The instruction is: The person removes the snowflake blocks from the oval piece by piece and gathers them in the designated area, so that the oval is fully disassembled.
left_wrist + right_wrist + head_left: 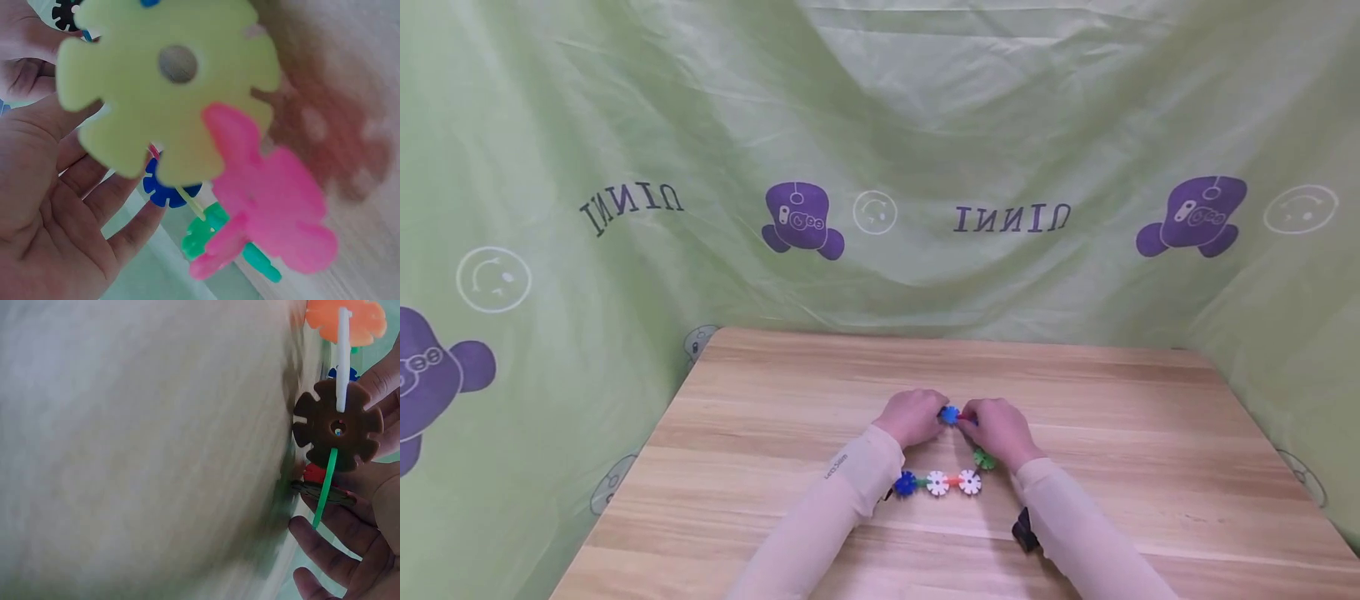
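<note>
Both hands, left hand [912,417] and right hand [1002,431], pinch a chain of notched plastic discs [950,414], multicoloured, looping toward the sleeves.

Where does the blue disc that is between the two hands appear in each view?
Head: blue disc, mid-table, between left hand and right hand.
Left wrist: probably the blue disc at lower centre, behind the yellow disc.
Right wrist: only a blue sliver, upper right, behind the white disc.
Shared landmark: the wooden table.
</note>
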`<action>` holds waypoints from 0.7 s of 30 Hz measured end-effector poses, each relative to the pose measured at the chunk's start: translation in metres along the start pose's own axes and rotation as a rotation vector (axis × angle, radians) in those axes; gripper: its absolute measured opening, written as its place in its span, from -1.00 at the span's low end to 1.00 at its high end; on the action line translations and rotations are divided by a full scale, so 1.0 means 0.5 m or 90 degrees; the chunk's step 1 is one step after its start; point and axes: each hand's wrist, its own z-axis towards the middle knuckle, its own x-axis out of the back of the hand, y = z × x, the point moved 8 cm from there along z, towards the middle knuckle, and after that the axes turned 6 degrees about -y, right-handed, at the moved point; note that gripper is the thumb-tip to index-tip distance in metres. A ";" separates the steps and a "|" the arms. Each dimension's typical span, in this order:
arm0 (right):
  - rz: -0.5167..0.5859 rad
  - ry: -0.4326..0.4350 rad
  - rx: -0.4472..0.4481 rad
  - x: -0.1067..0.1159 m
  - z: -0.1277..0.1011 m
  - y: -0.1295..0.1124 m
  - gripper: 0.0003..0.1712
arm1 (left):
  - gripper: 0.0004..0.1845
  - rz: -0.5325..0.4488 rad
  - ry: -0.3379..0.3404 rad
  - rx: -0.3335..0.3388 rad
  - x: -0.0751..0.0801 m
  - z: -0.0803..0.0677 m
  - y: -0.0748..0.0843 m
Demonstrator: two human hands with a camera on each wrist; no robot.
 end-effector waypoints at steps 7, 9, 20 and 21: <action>0.010 0.002 -0.005 -0.013 -0.001 0.006 -0.89 | -0.66 -0.001 -0.002 0.007 -0.002 -0.003 -0.001; 0.009 0.010 0.001 -0.012 -0.003 0.004 -0.89 | -0.66 0.006 -0.004 0.006 -0.002 -0.003 0.000; -0.008 0.040 0.044 -0.005 -0.010 -0.017 -0.86 | -0.54 0.041 -0.006 -0.005 -0.005 -0.001 -0.001; -0.009 0.043 0.048 -0.004 -0.011 -0.018 -0.86 | -0.55 0.042 -0.004 -0.008 -0.005 0.000 -0.001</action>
